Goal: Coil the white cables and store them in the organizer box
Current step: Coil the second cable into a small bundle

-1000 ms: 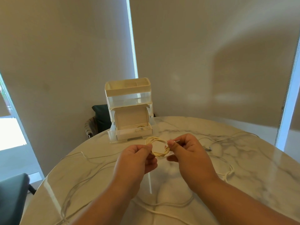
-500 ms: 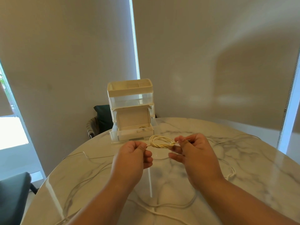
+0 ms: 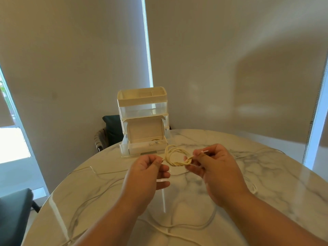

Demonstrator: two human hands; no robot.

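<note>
The small coil of white cable [image 3: 174,155] is being held between the two hands over the round marble-patterned worktop [image 3: 266,183]. Its long axis is running from nine to three o'clock. The ring's opening is tilting up toward the camera, and a twisted, wrapped stretch is lying along its six o'clock side.

The left hand [image 3: 148,168] is pinching a short cable end at the coil's nine o'clock side. The right hand [image 3: 213,167] is gripping the three o'clock side between thumb and forefinger.

At twelve o'clock, just beyond the coil, the cream and clear plastic organizer box [image 3: 142,110] is standing near the worktop's far edge. Its bottom drawer [image 3: 147,148] is opening toward six o'clock, with another coil [image 3: 156,142] lying inside.

Loose white cables [image 3: 106,173] are trailing across the marble at nine, six and three o'clock of the hands. The widest bare stretch is lying toward three o'clock.
</note>
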